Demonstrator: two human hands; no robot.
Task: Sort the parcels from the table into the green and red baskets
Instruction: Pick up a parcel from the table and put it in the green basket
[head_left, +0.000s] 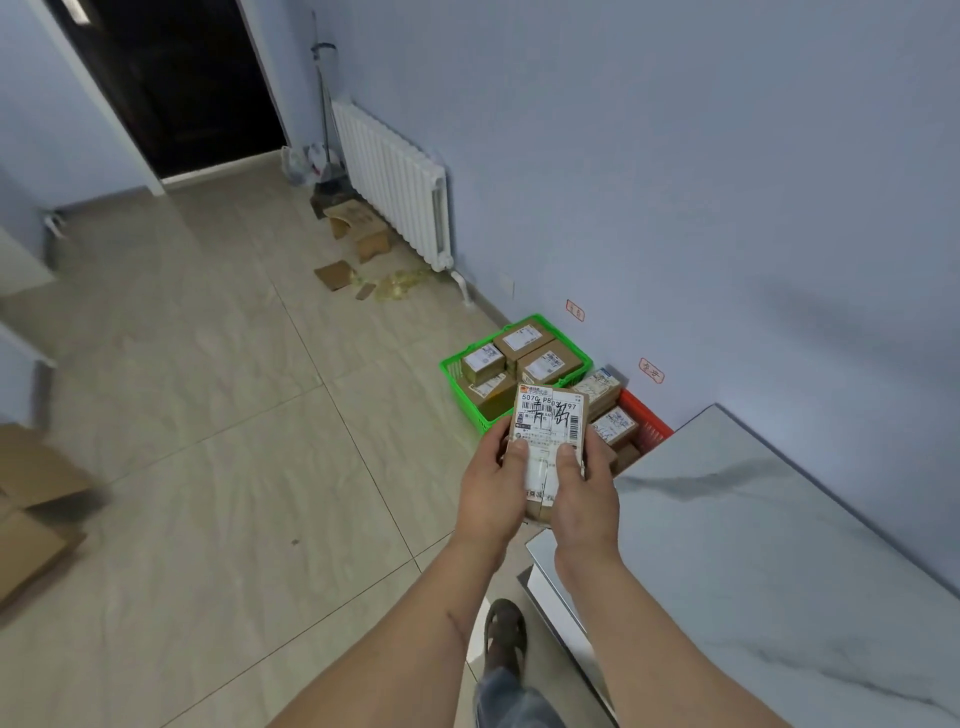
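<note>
I hold a small brown cardboard parcel (551, 418) with a white shipping label and black handwriting, label up, in front of me. My left hand (493, 488) grips its left side and my right hand (584, 491) its right side, thumbs on top. Beyond it on the floor by the wall stands the green basket (457, 379) with several labelled parcels inside. The red basket (647, 423) sits to its right, also holding several parcels, partly hidden by the parcel and the table. The marble-look table (769, 530) is at the right.
A white radiator (395, 176) lines the wall, with loose boxes, cardboard scraps and plastic wrap (400, 283) on the tiled floor near it. Flattened cardboard (31, 509) lies at the left. A dark doorway (176, 78) is at the back. My foot (504, 636) is beside the table.
</note>
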